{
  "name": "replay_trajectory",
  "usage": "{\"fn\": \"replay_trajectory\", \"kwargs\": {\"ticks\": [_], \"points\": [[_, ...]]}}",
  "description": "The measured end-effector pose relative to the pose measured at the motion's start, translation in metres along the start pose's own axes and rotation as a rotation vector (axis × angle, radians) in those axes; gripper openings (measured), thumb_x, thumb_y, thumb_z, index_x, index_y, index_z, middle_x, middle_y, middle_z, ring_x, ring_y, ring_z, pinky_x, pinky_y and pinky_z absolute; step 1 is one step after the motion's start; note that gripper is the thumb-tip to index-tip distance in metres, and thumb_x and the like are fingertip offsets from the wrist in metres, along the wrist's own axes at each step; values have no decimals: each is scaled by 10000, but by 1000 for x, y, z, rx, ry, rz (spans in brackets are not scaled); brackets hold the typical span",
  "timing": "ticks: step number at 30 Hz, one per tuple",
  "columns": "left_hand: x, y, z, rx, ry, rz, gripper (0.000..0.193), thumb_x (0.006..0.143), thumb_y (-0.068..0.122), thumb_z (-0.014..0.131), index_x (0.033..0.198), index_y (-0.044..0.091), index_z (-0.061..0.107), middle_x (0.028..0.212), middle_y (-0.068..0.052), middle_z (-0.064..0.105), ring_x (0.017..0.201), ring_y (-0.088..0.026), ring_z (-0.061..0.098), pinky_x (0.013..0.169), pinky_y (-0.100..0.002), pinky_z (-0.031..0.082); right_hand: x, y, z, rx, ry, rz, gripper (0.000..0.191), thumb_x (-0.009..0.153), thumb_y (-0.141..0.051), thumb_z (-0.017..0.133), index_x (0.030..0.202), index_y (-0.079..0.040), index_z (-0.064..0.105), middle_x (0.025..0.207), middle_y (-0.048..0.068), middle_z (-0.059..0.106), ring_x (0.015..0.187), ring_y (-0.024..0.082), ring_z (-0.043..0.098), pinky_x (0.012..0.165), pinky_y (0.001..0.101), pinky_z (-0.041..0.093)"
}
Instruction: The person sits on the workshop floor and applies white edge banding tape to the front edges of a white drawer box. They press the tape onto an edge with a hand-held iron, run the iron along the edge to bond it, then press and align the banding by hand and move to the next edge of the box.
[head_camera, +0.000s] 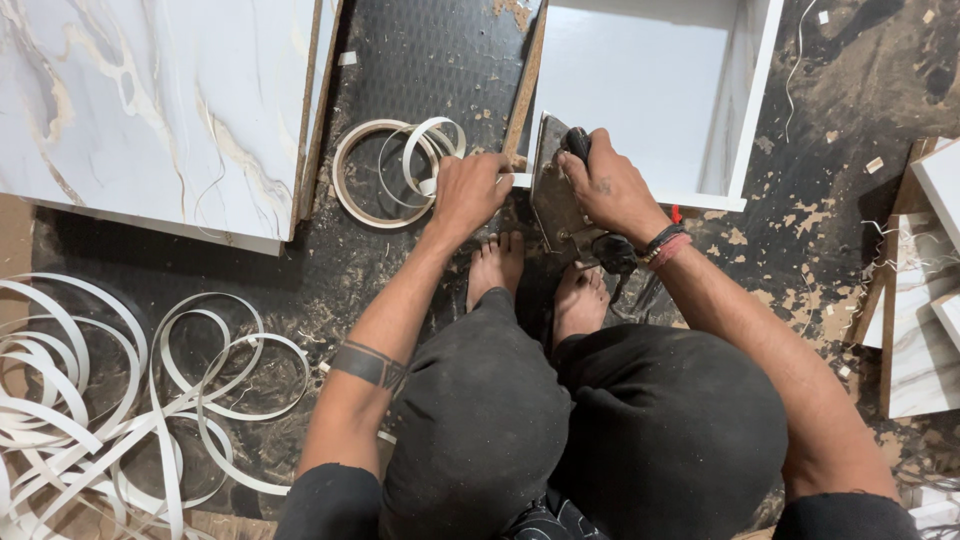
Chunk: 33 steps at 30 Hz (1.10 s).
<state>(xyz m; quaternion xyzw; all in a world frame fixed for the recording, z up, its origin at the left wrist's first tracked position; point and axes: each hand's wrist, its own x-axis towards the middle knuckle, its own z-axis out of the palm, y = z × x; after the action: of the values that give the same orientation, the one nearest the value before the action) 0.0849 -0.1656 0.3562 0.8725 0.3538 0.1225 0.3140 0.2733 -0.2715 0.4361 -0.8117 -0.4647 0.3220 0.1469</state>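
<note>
I crouch over a white open box panel (745, 120) lying on the dark floor. My right hand (607, 188) grips the black handle of a flat iron (553, 195) pressed against the box's near edge. My left hand (470, 190) is closed on the near left corner of the box, pinching the white edge strip there. My bare feet sit just below both hands. A red and black band circles my right wrist.
A marble-patterned board (150, 110) lies at the upper left. A small coil of edge banding (385, 170) rests left of my left hand. Loose white banding loops (120, 390) sprawl at lower left. More marble panels (925, 300) stack at right. Wood chips litter the floor.
</note>
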Motion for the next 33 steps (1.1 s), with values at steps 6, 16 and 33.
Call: {"fn": "replay_trajectory", "kwargs": {"ticks": [6, 16, 33], "points": [[0, 5, -6, -5, -5, 23, 168, 903, 241, 688, 936, 115, 794, 820, -110, 768, 776, -307, 715, 821, -472, 396, 1, -2, -1, -16, 1, 7, 462, 1063, -407, 497, 1130, 45, 436, 802, 310, 665, 740, 473, 682, 671, 547, 516], [2, 1, -1, -6, 7, -58, 166, 900, 268, 704, 939, 147, 810, 830, -95, 773, 788, -301, 720, 810, -476, 402, 1, 0, -2, -19, 13, -14, 454, 1066, -406, 491, 1126, 41, 436, 803, 316, 665, 748, 486, 680, 677, 559, 513], [-132, -91, 83, -117, -134, -426, 515, 996, 398, 586, 1427, 117, 558, 1333, -201, 629, 1280, -400, 567, 1103, -499, 427, 4, 14, 3, -13, 61, -59, 463, 1056, -409, 527, 1136, 37, 432, 849, 367, 659, 821, 563, 644, 721, 599, 496]]}}
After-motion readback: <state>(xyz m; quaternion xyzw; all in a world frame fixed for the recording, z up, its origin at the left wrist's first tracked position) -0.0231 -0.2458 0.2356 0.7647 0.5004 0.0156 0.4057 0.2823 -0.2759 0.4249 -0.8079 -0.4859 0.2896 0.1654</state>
